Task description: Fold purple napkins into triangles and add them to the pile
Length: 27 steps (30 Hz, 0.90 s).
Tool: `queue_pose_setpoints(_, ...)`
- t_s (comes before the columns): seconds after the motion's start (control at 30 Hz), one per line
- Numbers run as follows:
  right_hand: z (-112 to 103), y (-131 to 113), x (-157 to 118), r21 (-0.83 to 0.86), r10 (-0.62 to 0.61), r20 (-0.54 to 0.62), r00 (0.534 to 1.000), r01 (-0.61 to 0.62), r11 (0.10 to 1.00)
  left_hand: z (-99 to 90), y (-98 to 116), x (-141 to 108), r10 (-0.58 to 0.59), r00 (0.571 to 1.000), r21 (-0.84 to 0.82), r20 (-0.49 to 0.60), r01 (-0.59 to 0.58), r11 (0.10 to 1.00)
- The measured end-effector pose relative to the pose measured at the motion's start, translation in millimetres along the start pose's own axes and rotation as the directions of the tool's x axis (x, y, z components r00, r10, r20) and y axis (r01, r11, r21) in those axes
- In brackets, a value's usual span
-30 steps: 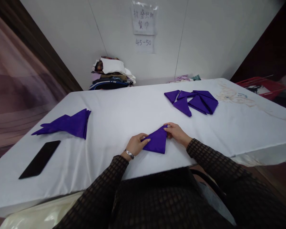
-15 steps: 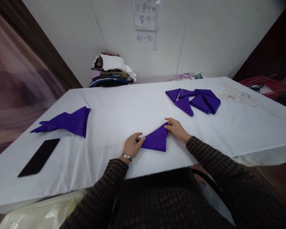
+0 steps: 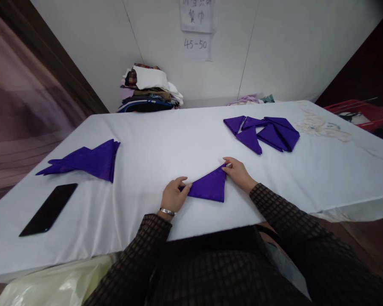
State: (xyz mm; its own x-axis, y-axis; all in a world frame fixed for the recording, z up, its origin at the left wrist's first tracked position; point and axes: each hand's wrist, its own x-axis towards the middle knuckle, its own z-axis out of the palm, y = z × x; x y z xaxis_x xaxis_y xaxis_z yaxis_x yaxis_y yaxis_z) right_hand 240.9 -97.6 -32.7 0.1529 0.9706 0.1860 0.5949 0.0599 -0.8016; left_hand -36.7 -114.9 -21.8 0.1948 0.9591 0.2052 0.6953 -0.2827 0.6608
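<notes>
A purple cloth (image 3: 210, 185) folded into a triangle lies on the white tablecloth (image 3: 153, 148) near the front edge. My left hand (image 3: 174, 195) pinches its left corner between thumb and fingers. Its upper right corner is pinched by my right hand (image 3: 238, 172). Several folded purple cloths (image 3: 276, 134) lie together at the back right, some overlapping. On the left rests a layered purple cloth pile (image 3: 94, 160), with pointed ends towards the left.
A black phone-like slab (image 3: 49, 209) lies at the front left. Stacked clothes (image 3: 151, 89) stand by the wall behind the table, with more fabric (image 3: 247, 100) to their right. A red basket (image 3: 367, 114) is at the far right.
The view has shifted slightly. Both hands still grip the same corners of the purple triangle, which keeps its shape.
</notes>
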Motion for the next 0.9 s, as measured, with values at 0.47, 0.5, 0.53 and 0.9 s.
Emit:
queue_pose_setpoints(0.47,-1.3,-0.7,-1.6,-0.192,-0.149,0.026,0.988,0.152,0.97,-7.2,-10.4,-13.8,-0.054,0.998,-0.132,-0.043,0.048,0.99)
queue_pose_setpoints(0.5,-1.3,-0.3,-1.5,-0.205,-0.16,0.033,0.987,0.163,0.965,-7.4,-10.7,-13.8,-0.053,0.998,-0.129,-0.038,0.047,0.991)
queue_pose_setpoints(0.53,-1.4,-0.1,-1.4,-0.216,-0.168,0.039,0.985,0.172,0.961,-7.5,-11.0,-13.7,-0.048,0.998,-0.127,-0.032,0.044,0.991)
queue_pose_setpoints(0.9,-2.7,2.4,-2.7,-0.242,-0.214,0.075,0.974,0.226,0.944,-11.5,-18.9,-25.9,-0.091,0.986,-0.176,-0.143,0.065,0.982)
